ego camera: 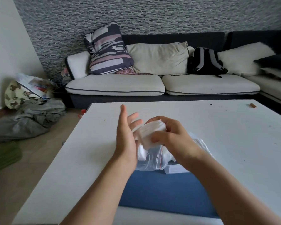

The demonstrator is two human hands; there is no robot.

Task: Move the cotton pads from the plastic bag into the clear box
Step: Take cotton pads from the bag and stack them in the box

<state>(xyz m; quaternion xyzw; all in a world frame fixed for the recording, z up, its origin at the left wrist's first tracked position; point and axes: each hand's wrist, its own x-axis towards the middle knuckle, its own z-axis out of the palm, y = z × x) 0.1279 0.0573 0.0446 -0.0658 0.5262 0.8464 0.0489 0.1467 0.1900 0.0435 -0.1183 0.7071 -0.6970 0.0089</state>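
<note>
The person's right hand (166, 135) grips a stack of white cotton pads (150, 131), fingers curled over the top of the stack and thumb against its near edge. The stack is held above the table, over the plastic bag (154, 161).

The left hand (128, 129) is spread, fingers straight and pointing upward, palm turned toward the stack. Its palm sits just beside the left face of the stack; motion blur prevents a judgement on whether the 2 are touching.

The plastic bag lies on the white table (217, 127) directly below both hands. It is transparent, with a red line along its seal strip. More white pads are visible inside it and at its right side, partly hidden by the right forearm.

The clear box (175, 169) sits just beside the near edge of the bag, partly covered by it and by the right forearm. Only 1 corner and part of a wall are visible; its contents cannot be told.

A blue mat (161, 192) lies on the table under the box and the near part of the bag, between the 2 forearms.

Remaining items:
- A small brown cylindrical object (253, 105) lies near the far right edge of the table.
- A sofa (120, 85) with pale cushions stands behind the table.
- A striped pillow (107, 49) leans upright at the sofa's left end.
- A black backpack (204, 61) rests on the sofa seat against the back cushions.
- A heap of grey cloth (31, 117) and bags lies on the floor at left.
</note>
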